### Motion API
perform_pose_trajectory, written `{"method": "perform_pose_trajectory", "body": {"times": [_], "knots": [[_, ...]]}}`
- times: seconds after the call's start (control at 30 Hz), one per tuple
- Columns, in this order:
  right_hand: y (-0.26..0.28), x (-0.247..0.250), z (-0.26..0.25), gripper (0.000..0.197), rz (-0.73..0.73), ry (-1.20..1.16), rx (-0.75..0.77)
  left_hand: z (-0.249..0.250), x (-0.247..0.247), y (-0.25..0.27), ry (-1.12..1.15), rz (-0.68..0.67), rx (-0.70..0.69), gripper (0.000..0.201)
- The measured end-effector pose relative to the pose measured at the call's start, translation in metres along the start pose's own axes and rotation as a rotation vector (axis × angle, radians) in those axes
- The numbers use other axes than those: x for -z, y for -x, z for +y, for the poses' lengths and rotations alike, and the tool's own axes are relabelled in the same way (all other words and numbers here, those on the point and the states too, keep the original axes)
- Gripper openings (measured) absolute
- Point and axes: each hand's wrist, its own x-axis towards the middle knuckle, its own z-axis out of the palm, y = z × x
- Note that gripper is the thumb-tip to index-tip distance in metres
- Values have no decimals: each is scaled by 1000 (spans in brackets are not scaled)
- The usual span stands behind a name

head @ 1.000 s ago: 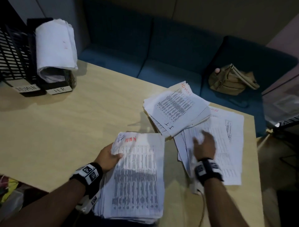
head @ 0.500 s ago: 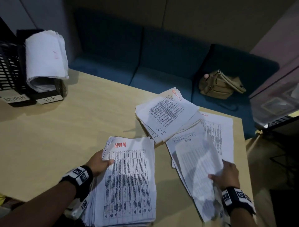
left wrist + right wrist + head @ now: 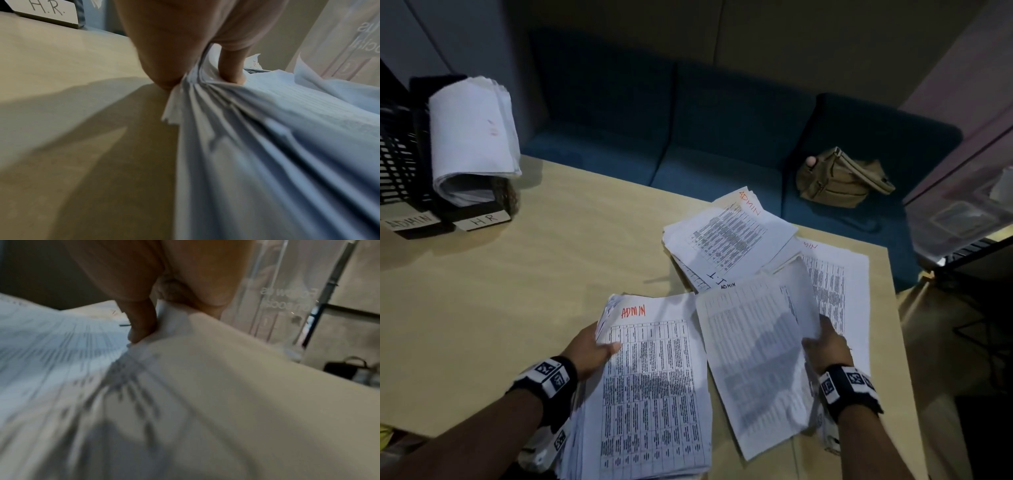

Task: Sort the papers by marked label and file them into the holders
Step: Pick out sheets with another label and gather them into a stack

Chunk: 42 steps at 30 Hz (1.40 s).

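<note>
My left hand [image 3: 594,349] grips the left edge of a thick ADMIN stack [image 3: 654,387] near the table's front edge; its thumb [image 3: 232,71] lies on top of the ADMIN stack [image 3: 277,146]. My right hand [image 3: 825,347] pinches a printed sheet [image 3: 753,356] by its right edge and holds it lifted beside the stack; in the right wrist view the thumb [image 3: 141,324] presses on the printed sheet [image 3: 82,369]. Loose papers marked IT and ADMIN [image 3: 726,240] lie further back, and more ADMIN sheets [image 3: 835,284] lie to the right. Black holders labelled ADMIN [image 3: 409,222] and HR [image 3: 482,219] stand far left.
A curled bundle of papers [image 3: 472,137] fills the HR holder, whose label [image 3: 45,11] shows in the left wrist view. A blue sofa [image 3: 688,137] with a tan bag [image 3: 839,178] runs behind the wooden table [image 3: 500,308]. The table's right edge is close to my right hand.
My right hand took a sheet from the right pile, lifted it and carried it left towards the ADMIN stack. The left hand kept its grip on the stack.
</note>
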Motion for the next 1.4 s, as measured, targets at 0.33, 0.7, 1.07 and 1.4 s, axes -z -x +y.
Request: {"method": "perform_pose_trajectory", "body": {"times": [0.33,0.7,1.07,1.4], "knots": [[44,-10,-21,101,-80,-144,-15,-1,2,-5,7,-29,3,41],[65,99,0,19,124,-221,277,-7,12,-3,232,-79,71,21],[80,-51,-73,24,-48,-348,86,0,-6,-7,462,80,34,19],[109,-106,-99,72,-249,-408,76,5,-12,-4,338,124,-124,56]]}}
